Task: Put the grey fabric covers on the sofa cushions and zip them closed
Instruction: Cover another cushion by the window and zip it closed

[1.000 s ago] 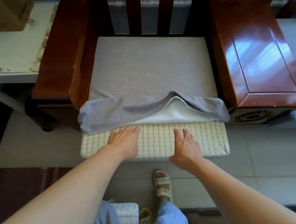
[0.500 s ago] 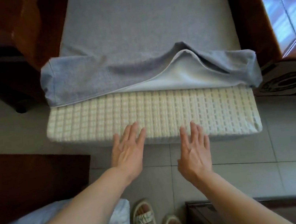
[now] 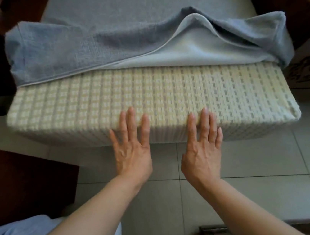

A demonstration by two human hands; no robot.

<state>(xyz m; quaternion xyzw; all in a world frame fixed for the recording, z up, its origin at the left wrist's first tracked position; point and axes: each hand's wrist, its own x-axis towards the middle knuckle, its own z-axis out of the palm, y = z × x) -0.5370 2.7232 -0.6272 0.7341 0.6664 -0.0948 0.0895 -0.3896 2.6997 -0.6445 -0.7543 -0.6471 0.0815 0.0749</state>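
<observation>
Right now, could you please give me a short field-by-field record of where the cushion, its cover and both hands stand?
cushion: cream woven cushion, front part bare, sticking out past the seat
cover: grey fabric cover over the rear part, open edge bunched, not zipped
left hand: left hand flat against the cushion's front edge, fingers straight
right hand: right hand flat beside it, fingers straight
floor: tiled floor below

A cream cushion (image 3: 147, 98) with a woven check of pale yellow and grey dashes. Its fabric cover (image 3: 99, 45) is grey-blue outside, paler grey inside. Floor tiles (image 3: 257, 162) are light grey.
</observation>
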